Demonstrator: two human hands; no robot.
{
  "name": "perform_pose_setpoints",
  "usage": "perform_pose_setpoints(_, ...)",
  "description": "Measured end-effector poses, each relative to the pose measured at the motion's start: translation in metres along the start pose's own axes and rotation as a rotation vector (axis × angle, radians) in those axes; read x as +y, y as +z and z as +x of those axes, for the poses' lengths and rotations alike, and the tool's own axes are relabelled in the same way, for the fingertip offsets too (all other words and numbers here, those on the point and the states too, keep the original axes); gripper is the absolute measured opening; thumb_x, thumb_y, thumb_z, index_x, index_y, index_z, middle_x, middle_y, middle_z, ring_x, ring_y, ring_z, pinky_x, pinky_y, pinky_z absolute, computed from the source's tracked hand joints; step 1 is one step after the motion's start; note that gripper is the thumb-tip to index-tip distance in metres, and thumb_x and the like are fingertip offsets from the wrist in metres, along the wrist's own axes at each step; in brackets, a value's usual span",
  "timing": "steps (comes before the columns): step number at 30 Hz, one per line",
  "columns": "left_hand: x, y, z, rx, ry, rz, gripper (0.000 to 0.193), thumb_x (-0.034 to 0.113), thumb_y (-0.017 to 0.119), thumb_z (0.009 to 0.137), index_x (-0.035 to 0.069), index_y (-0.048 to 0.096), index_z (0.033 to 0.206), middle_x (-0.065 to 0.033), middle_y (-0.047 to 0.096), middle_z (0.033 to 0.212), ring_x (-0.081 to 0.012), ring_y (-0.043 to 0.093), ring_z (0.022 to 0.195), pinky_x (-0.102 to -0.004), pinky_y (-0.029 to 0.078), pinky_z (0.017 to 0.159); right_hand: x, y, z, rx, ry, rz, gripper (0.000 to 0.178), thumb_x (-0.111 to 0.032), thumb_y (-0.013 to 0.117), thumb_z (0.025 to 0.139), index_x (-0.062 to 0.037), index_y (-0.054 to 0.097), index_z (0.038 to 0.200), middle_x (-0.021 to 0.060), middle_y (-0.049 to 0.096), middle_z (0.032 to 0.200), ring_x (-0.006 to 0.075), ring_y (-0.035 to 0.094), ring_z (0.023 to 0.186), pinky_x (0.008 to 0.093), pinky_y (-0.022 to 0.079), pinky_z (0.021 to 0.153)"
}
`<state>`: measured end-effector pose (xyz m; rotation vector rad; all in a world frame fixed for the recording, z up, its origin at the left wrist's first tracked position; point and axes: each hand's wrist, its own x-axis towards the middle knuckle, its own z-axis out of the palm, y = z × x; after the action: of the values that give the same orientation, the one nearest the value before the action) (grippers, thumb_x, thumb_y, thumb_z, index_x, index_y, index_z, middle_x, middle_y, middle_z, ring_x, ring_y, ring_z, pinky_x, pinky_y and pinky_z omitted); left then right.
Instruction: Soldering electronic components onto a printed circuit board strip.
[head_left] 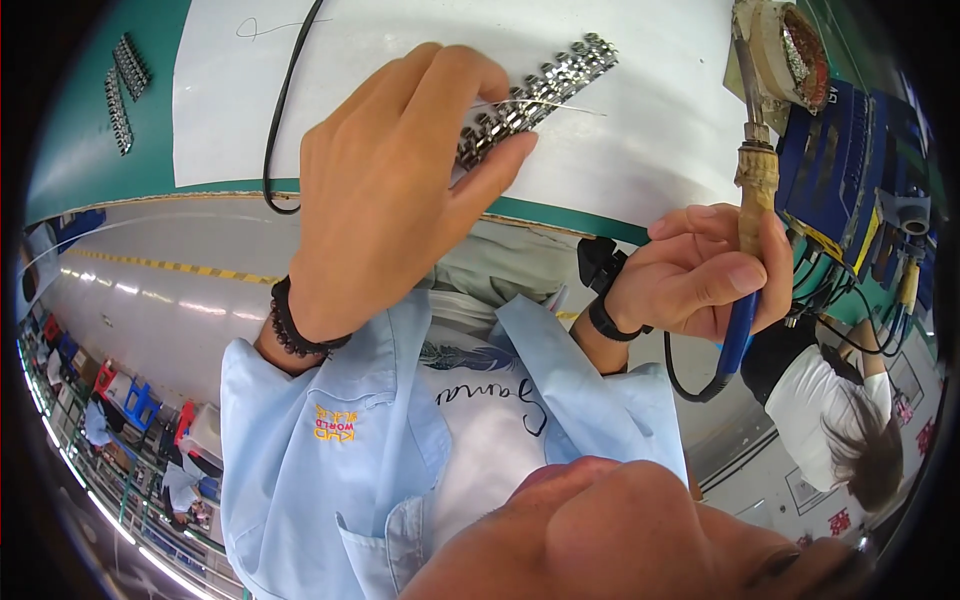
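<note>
My left hand point(390, 165) is curled over a strip of shiny metal connector-like parts point(560, 78) above white paper. Its thumb lies along the strip's near edge, and the hand hides the strip's left end. A thin solder wire point(555, 104) comes out from under the bent index finger and crosses over the strip. To the right, my right hand point(700, 265) is closed around a soldering iron point(757, 185) with a worn tan grip and blue handle. The iron points upward, its tip beside a round container point(785, 60) with silvery residue inside.
Two similar metal strips point(120, 110) lie on the green mat point(70, 150) at the far left. A black cable point(285, 110) hangs over the bench edge. At the right are a blue box-like unit point(840, 160), another iron handle point(908, 285) and tangled cables. Another person point(830, 400) is nearby.
</note>
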<state>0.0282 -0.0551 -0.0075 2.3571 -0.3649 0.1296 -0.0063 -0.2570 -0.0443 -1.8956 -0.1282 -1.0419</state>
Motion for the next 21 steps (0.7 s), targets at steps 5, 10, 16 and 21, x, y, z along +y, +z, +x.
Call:
perform_pose_setpoints(5, 0.001, 0.008, 0.011, 0.020, 0.130, -0.130, 0.022, 0.008, 0.078, 0.080, 0.003, 0.063, 0.095, -0.0042, 0.053, 0.076, -0.0143, 0.041, 0.058, -0.0287, 0.032, 0.052, 0.000, 0.001, 0.001, 0.004, 0.000, 0.021, 0.042, -0.036, 0.045, 0.107, 0.0028, 0.046, 0.123, 0.0193, 0.065, 0.074, 0.0167, 0.056, 0.050, 0.0237, 0.044, 0.040)
perform_pose_setpoints(10, 0.014, 0.005, 0.009, -0.006, 0.183, -0.257, 0.013, 0.002, 0.073, 0.084, 0.002, 0.062, 0.091, -0.0040, 0.052, 0.074, -0.0128, 0.041, 0.056, -0.0282, 0.030, 0.050, 0.000, 0.001, 0.014, -0.224, -0.043, 0.110, 0.032, -0.027, 0.048, 0.105, 0.0022, 0.052, 0.118, 0.0230, 0.072, 0.086, 0.0266, 0.068, 0.072, 0.0375, 0.056, 0.070)
perform_pose_setpoints(16, 0.022, 0.008, 0.008, -0.039, 0.188, -0.444, 0.011, 0.000, 0.074, 0.083, 0.001, 0.065, 0.090, -0.0026, 0.056, 0.073, -0.0085, 0.037, 0.053, -0.0260, 0.028, 0.049, 0.000, 0.009, 0.018, -0.320, -0.132, 0.071, 0.020, -0.016, 0.077, 0.081, -0.0035, 0.071, 0.095, 0.0110, 0.073, 0.082, 0.0291, 0.064, 0.083, 0.0396, 0.054, 0.078)
perform_pose_setpoints(21, 0.015, -0.006, 0.003, -0.223, 0.079, -0.597, 0.009, -0.001, 0.074, 0.084, -0.001, 0.067, 0.090, -0.0036, 0.065, 0.080, -0.0051, 0.041, 0.055, -0.0227, 0.030, 0.050, 0.001, 0.006, 0.016, -0.324, -0.112, 0.136, 0.023, -0.008, 0.082, 0.068, -0.0060, 0.071, 0.089, 0.0085, 0.071, 0.077, 0.0279, 0.062, 0.076, 0.0370, 0.054, 0.072)
